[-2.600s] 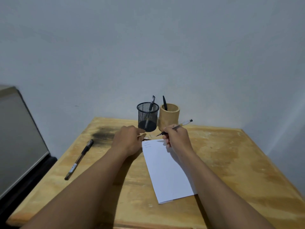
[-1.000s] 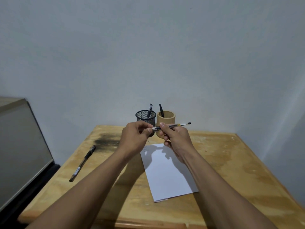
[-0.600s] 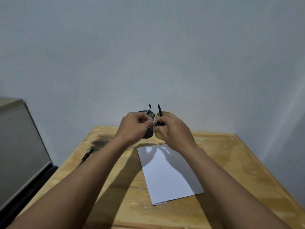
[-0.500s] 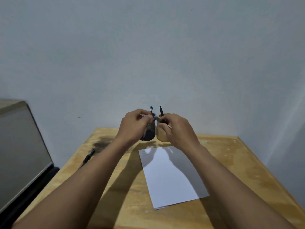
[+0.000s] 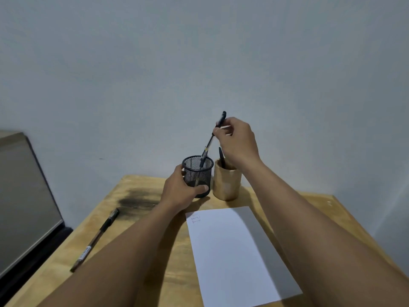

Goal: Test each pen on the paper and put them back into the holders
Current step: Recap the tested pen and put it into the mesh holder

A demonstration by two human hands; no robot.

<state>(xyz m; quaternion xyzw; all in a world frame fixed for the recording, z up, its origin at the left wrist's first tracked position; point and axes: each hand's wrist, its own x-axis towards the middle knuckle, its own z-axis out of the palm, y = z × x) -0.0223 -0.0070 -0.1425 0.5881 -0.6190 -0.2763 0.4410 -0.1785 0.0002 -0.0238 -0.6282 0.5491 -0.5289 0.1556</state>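
Observation:
My left hand [image 5: 180, 191] grips the side of the black mesh holder [image 5: 197, 173] at the back of the wooden table [image 5: 132, 235]. My right hand [image 5: 238, 142] pinches the upper end of a capped black pen [image 5: 210, 141], which slants down with its lower end inside the mesh holder. To the right of that holder stands a bamboo holder [image 5: 226, 183] with one black pen [image 5: 221, 156] in it. A white paper sheet [image 5: 234, 251] with small scribbles near its top left corner lies in front of the holders.
Another black pen [image 5: 96, 238] lies loose near the table's left side, close to a dark stain [image 5: 138, 199]. A flat grey panel [image 5: 22, 196] stands to the left of the table. The wall is right behind the holders.
My hands capped the pen above the paper, then parted. My left hand went to the mesh holder and my right hand raised the pen and put its lower end into that holder.

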